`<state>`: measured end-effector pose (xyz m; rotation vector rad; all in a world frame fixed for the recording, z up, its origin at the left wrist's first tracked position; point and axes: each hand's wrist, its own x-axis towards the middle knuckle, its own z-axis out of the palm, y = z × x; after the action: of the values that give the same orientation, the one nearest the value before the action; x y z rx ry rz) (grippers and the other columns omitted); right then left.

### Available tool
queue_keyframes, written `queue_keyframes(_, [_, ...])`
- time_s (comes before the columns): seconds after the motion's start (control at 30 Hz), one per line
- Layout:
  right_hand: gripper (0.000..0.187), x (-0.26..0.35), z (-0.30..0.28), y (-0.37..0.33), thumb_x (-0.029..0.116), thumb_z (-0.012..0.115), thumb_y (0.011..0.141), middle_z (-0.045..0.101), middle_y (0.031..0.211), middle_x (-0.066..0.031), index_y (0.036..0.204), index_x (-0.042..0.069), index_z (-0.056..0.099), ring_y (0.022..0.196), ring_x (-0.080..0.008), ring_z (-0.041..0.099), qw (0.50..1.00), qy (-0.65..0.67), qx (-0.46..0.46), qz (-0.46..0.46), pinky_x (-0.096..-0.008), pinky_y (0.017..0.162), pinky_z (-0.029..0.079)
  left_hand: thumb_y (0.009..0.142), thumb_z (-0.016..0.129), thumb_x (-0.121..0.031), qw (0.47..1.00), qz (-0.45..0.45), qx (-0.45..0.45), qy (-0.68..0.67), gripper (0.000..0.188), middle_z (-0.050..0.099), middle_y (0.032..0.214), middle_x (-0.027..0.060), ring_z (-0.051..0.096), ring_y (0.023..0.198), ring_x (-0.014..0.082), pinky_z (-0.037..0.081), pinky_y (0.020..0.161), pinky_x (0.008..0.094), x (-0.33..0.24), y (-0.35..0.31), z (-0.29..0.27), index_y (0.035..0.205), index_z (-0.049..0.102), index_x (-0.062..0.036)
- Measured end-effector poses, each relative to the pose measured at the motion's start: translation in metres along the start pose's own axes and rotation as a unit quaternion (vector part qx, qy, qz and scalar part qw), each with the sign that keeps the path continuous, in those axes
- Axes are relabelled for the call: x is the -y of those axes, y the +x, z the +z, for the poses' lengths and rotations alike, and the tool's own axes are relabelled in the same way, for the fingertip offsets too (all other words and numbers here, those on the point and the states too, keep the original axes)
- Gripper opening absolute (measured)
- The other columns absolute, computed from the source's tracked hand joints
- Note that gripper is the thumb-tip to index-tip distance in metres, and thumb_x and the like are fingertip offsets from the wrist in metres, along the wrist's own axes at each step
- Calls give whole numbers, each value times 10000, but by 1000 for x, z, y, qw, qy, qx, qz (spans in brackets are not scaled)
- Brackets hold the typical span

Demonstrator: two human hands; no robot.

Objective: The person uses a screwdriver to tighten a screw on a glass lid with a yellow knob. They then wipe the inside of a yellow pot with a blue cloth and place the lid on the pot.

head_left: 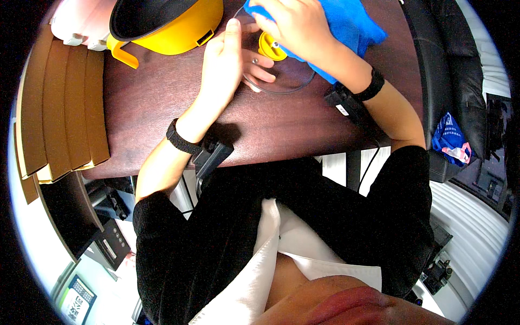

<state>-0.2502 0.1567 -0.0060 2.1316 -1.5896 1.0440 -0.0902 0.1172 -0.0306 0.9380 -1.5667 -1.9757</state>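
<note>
A clear round lid (290, 86) with a yellow knob (271, 47) is tilted up over the brown table. My left hand (225, 62) holds its left side, the thumb at the edge and the fingers behind the see-through part. My right hand (295, 27) grips a blue cloth (346, 27) and presses it near the knob. Bunched cloth spreads out to the right of this hand and partly covers the lid. The right fingertips are partly lost in the cloth. Left of my hands stands a yellow pot (181, 30) with a dark inside and a yellow handle.
Brown cardboard pieces (67, 103) stand along the table's left edge, near a pink-white object (81, 21). A black padded seat (441, 59) adjoins the right side, with a blue packet (449, 138) on it. Black devices (214, 154) hang at both wrists, one with a cable.
</note>
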Motion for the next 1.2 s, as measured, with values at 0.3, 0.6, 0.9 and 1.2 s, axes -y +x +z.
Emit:
queue_keyframes(0.3, [165, -43, -3, -41, 234, 643, 793, 608, 800, -74, 876, 91, 630, 687, -276, 645, 982, -168, 69, 51, -394, 600, 524, 1007, 231, -453, 1000, 10, 4, -13, 597, 647, 703, 227, 661, 529, 285, 511, 388, 296, 0, 2, -2, 1240, 464, 45])
queue_keyframes(0.6, [161, -41, -6, -47, 220, 641, 796, 596, 781, -87, 858, 73, 619, 667, -288, 645, 984, -153, 63, 70, -394, 585, 524, 1010, 242, -452, 1000, 21, 7, 2, 588, 655, 710, 211, 666, 537, 259, 502, 392, 274, -2, -3, 1, 1238, 468, 40])
queue_keyframes(0.9, [177, -17, 13, -11, 223, 670, 762, 584, 798, -75, 865, 90, 618, 673, -277, 636, 996, -92, 9, 11, -378, 611, 523, 1007, 248, -460, 1000, 28, 2, 2, 600, 661, 720, 199, 662, 524, 250, 499, 359, 279, 0, -6, 4, 1205, 489, 52])
queue_keyframes(1.2, [258, 24, -3, -21, 199, 661, 762, 569, 878, -72, 981, 65, 628, 720, -256, 580, 990, 69, 90, -81, -354, 642, 461, 998, 142, -510, 999, 50, -4, -7, 747, 643, 637, 163, 632, 479, 219, 523, 421, 270, 4, -6, 1, 776, 603, 34])
